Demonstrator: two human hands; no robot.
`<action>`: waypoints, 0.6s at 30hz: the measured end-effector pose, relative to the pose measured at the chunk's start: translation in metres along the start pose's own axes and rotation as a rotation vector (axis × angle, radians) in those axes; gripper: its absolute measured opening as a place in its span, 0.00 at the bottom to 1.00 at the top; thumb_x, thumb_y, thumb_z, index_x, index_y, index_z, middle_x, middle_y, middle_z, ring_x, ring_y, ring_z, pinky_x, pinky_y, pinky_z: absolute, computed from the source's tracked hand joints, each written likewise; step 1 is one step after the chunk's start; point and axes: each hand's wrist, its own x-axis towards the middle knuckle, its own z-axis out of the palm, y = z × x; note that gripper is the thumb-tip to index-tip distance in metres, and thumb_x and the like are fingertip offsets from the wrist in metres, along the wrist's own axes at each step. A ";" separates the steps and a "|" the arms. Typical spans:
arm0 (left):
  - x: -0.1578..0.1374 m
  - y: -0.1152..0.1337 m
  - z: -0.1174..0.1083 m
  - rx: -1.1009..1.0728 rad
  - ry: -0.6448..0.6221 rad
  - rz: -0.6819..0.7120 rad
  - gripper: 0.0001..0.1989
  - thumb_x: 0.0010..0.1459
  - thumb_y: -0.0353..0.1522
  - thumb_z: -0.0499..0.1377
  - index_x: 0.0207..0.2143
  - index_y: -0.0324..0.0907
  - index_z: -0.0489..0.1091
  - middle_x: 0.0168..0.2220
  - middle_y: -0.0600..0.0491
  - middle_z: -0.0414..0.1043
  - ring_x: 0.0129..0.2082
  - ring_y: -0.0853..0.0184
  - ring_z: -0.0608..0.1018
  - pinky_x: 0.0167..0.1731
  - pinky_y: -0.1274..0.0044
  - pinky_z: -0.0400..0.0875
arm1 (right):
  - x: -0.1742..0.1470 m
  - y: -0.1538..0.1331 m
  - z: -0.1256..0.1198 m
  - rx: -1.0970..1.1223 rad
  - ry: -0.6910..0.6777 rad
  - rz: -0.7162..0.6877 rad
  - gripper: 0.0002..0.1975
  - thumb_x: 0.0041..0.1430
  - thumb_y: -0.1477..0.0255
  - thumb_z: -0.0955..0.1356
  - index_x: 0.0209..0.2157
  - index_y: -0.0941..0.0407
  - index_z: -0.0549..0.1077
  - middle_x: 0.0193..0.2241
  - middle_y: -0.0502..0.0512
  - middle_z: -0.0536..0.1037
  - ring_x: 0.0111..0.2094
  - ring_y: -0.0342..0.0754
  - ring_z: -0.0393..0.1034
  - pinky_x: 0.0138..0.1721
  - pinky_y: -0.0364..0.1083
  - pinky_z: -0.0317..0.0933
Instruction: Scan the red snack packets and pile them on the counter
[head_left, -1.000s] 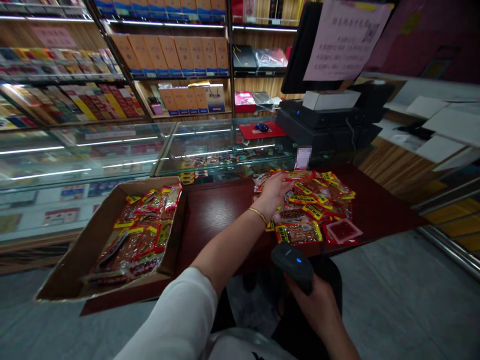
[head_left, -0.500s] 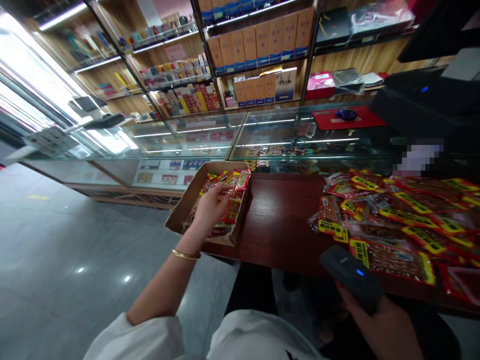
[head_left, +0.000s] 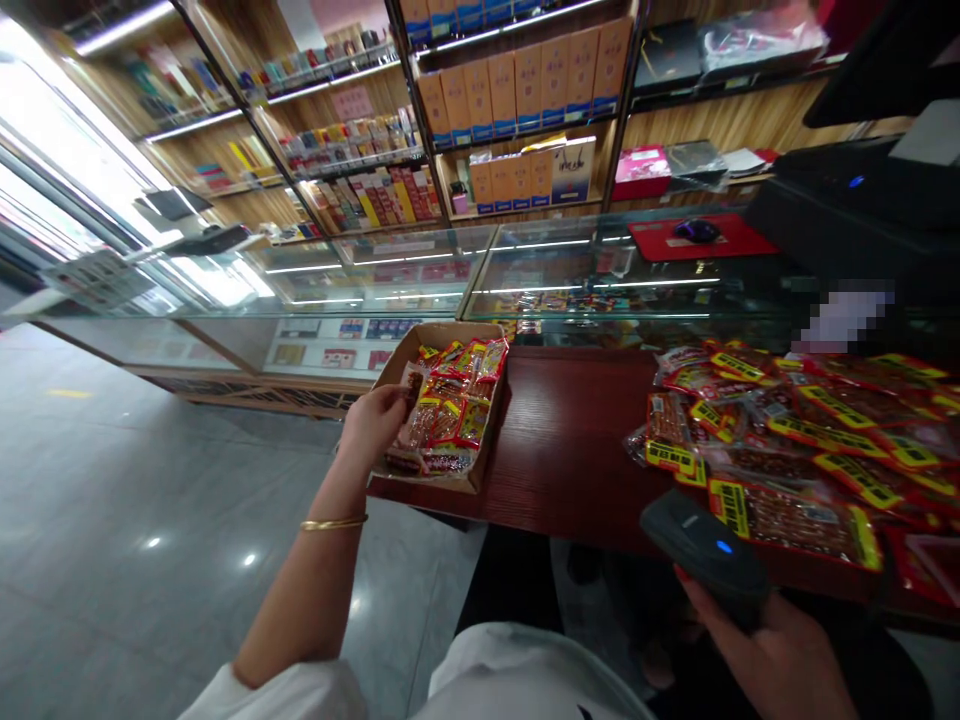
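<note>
My left hand [head_left: 373, 425] is at the left side of an open cardboard box [head_left: 489, 440], its fingers closed on the edge of a small clear snack packet [head_left: 412, 380]. Beneath and beside that packet, several red and yellow snack packets [head_left: 454, 420] fill the box. At the lower right my right hand [head_left: 791, 655] is wrapped round a dark barcode scanner [head_left: 705, 545] with a lit blue light. The scanner's head is near a heap of larger red and yellow snack packs [head_left: 795, 520] on the brown table [head_left: 562, 430].
A glass display counter [head_left: 375, 270] runs behind the table. On it lie a red mouse pad [head_left: 652, 240] with a mouse [head_left: 696, 231], beside dark till equipment [head_left: 847, 220]. Shelves of orange boxes [head_left: 529, 90] stand at the back. Grey floor [head_left: 187, 540] lies to the left.
My left hand has moved from the middle of the box to its left side and now pinches a packet there. My right hand still holds the scanner in nearly the same place.
</note>
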 end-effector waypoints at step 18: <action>-0.103 0.096 0.132 -1.501 -1.207 -0.649 0.17 0.62 0.45 0.60 0.45 0.44 0.72 0.37 0.49 0.74 0.27 0.70 0.75 0.13 0.87 0.54 | -0.001 -0.017 -0.022 0.074 0.088 -0.057 0.17 0.55 0.55 0.69 0.33 0.52 0.83 0.31 0.55 0.87 0.33 0.57 0.84 0.36 0.45 0.77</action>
